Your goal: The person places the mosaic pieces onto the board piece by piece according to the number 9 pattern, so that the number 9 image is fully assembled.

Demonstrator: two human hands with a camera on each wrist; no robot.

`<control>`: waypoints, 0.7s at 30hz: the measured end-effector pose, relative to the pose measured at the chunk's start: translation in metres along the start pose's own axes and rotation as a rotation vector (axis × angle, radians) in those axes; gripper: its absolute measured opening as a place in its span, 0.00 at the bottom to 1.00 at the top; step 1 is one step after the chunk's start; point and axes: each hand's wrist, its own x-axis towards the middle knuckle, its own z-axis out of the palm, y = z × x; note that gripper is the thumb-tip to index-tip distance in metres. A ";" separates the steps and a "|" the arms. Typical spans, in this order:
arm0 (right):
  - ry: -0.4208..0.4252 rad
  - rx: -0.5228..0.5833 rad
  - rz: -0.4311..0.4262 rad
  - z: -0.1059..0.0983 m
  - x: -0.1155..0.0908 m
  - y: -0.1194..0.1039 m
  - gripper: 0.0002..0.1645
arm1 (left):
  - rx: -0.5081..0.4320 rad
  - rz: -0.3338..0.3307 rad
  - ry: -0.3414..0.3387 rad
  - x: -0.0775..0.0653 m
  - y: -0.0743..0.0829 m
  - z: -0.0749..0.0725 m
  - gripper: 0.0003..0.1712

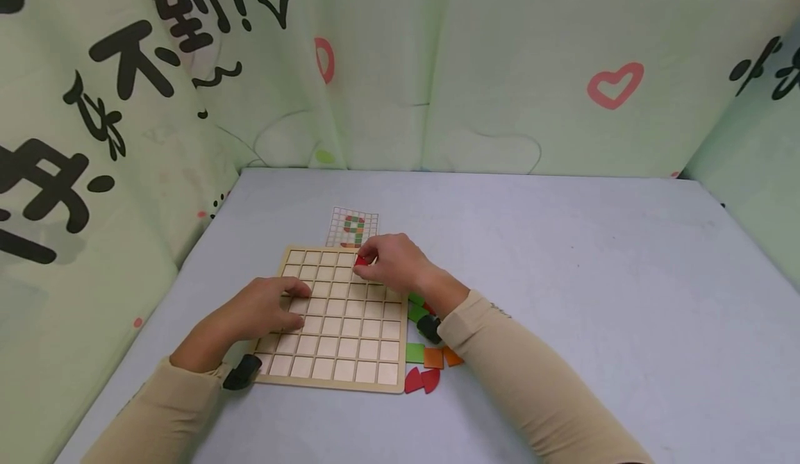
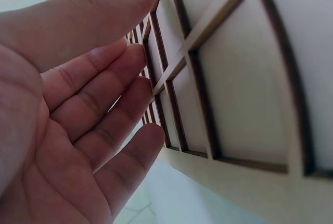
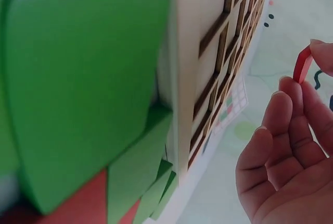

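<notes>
A wooden grid board lies on the table, its square cells bare in the head view. Over its far right part, my right hand pinches a small red block between thumb and fingertips; the same red block shows edge-on in the right wrist view. My left hand rests at the board's left side, fingers extended over the cells. In the left wrist view the left thumb and fingertips touch the board's surface, holding nothing.
Behind the board lies a pattern card with a coloured figure on a grid. Along the board's right side are green blocks, orange blocks and red rounded blocks. A printed curtain stands behind the table.
</notes>
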 end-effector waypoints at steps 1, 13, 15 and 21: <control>-0.002 0.011 0.012 0.001 0.001 0.000 0.15 | -0.001 -0.002 0.000 0.000 0.000 0.000 0.25; -0.042 -0.061 0.038 0.004 0.008 -0.003 0.12 | -0.004 0.026 0.005 -0.001 -0.001 -0.002 0.25; -0.052 -0.069 0.034 0.005 0.009 -0.003 0.10 | -0.005 0.029 0.006 -0.001 -0.002 -0.002 0.25; -0.067 -0.070 0.038 0.008 0.011 -0.002 0.09 | -0.005 0.028 0.006 0.000 -0.004 -0.001 0.25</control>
